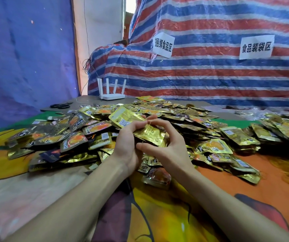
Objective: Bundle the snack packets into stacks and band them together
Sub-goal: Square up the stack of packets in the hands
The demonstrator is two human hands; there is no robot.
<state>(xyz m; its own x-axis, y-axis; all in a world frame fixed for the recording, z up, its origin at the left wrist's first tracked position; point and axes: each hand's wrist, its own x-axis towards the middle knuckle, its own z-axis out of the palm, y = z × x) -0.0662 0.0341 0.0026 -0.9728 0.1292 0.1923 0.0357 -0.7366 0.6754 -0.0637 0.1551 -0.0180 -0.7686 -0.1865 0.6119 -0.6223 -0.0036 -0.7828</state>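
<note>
I see my left hand (127, 144) gripping a stack (131, 119) of gold packets from below. My right hand (166, 151) curls round its near end. The stack is held just above the loose pile (73, 135) spread across the counter (166, 215).

stack (149, 134) of gold foil packets at frame centre, tilted, upper end toward upper left; gripped between left hand (128, 141) and right hand (170, 147); thin band (150, 123) across it, barely visible; loose packets (80, 135), gold and dark foil, heaped across mid-frame and right edge
</note>
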